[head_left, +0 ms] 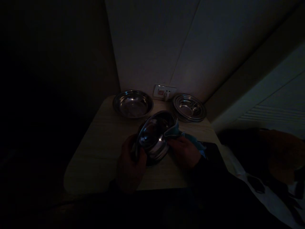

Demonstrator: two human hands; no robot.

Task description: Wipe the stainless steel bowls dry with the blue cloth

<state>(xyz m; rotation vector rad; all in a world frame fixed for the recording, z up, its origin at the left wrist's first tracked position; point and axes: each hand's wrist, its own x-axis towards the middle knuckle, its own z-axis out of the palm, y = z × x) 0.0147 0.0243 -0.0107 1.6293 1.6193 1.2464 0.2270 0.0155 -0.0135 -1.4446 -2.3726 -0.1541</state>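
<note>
Shiny silver with black streaks and little white glints on the deep, round metal bowl [153,135] in the middle, and blue-green with a thin pale edge on the folded cloth [175,129]. Silver again on the wide, round metal bowl [132,107] at the back left and on the stacked, round metal dishes [187,109] at the back right, with rings round their rims. Dim tan with faint stripes on the flat wooden table [100,136], grey with thin dark lines on the smooth wall [150,44], and black on the long cloth sleeve [214,178].
</note>
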